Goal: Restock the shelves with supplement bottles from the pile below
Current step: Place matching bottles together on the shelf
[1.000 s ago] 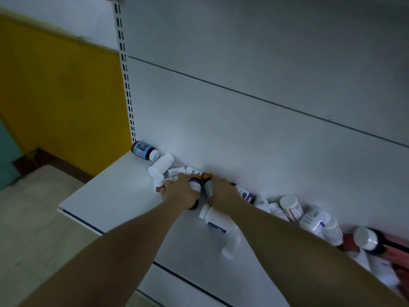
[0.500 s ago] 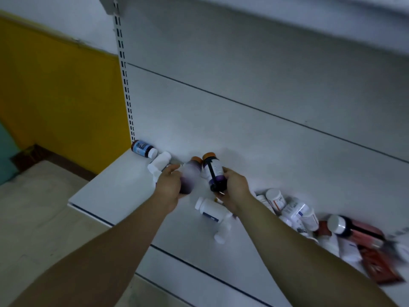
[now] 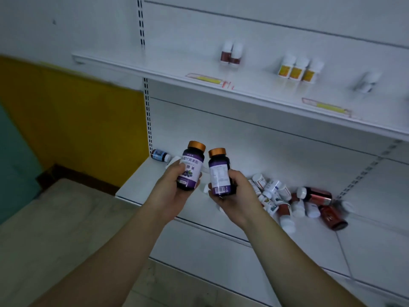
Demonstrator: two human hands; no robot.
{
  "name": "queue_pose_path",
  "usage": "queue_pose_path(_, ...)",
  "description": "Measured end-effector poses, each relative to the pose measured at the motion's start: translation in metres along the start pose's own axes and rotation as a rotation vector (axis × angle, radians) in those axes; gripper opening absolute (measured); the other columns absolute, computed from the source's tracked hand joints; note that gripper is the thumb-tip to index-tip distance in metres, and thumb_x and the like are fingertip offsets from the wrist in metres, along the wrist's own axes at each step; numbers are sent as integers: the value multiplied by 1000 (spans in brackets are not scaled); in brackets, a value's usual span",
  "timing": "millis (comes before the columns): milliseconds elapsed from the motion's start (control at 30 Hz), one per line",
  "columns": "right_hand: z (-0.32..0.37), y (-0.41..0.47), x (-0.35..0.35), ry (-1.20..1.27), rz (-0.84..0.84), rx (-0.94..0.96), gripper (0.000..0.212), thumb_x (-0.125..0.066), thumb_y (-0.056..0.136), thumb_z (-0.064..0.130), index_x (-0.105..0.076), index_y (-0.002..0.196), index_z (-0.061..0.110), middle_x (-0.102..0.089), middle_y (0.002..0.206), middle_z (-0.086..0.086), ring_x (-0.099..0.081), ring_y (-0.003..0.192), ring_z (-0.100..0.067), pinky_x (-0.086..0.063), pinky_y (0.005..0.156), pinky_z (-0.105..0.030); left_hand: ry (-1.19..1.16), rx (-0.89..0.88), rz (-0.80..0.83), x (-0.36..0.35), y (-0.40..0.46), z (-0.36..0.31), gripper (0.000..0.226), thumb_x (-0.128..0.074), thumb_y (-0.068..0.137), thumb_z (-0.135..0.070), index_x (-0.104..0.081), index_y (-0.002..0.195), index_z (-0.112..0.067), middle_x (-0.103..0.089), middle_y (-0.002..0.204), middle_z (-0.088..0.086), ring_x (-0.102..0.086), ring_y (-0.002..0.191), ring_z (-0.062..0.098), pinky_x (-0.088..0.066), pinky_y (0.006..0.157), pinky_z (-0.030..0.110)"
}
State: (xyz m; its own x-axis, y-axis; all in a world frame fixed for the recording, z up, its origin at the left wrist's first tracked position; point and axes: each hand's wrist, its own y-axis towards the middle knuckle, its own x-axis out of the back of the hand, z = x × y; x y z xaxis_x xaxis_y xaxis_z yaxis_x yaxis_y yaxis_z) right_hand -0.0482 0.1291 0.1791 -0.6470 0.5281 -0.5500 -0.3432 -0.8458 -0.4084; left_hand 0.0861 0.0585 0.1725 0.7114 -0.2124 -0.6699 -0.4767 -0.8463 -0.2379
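Observation:
My left hand [image 3: 171, 191] grips a dark bottle with an orange cap and purple label [image 3: 191, 166], held upright above the bottom shelf [image 3: 132, 182]. My right hand [image 3: 234, 193] holds a second matching orange-capped bottle [image 3: 219, 171], its back label facing me. The two bottles are side by side, a small gap apart. The pile of supplement bottles [image 3: 287, 200] lies on the bottom shelf to the right of my hands, white and red ones mixed. The upper shelf [image 3: 155, 67] carries two dark-labelled bottles [image 3: 231, 53] and three yellow-labelled bottles [image 3: 297, 68].
A blue-labelled bottle [image 3: 159, 155] lies at the bottom shelf's back left corner. More blurred white bottles [image 3: 366, 82] stand at the upper shelf's right. Price strips [image 3: 205, 78] run along its front edge. A yellow wall [image 3: 73, 120] and floor lie to the left.
Both hands have lifted the two orange-capped bottles out of the pile and raised them upright. My view has tilted up, so the upper shelf now shows.

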Motion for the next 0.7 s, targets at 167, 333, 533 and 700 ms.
queue_pose_path(167,22,-76,-2,68,82,62,37,-50,91,35,-62,109,5,-64,87,-14,-56,73,-21,-45,72,-30,202,-112,80,-31,-55,-17,27,-43,98,-20,-51,123,-26,-62,115,9,-60,99,22,-49,79,36)
queue_pose_path(333,57,-143,18,-8,147,260,33,-56,80,32,-59,106,10,-62,80,-11,-58,71,-23,-49,70,-35,299,-151,235,-80,-108,-10,34,-41,99,-19,-47,131,-27,-64,114,9,-66,94,24,-54,73,37)
queue_pose_path(533,126,-222,86,15,75,439,30,-42,92,29,-60,100,6,-61,79,-14,-54,64,-20,-43,61,-30,276,-89,396,-182,-153,36,36,-37,99,-13,-46,131,-27,-60,118,12,-60,102,31,-54,74,44)
queue_pose_path(700,184,-309,177,-165,-57,687,34,-61,74,29,-56,102,11,-63,75,-8,-62,68,-21,-51,59,-33,262,-33,607,-286,-200,117,47,-35,94,1,-47,128,-28,-64,109,10,-63,89,27,-54,76,46)
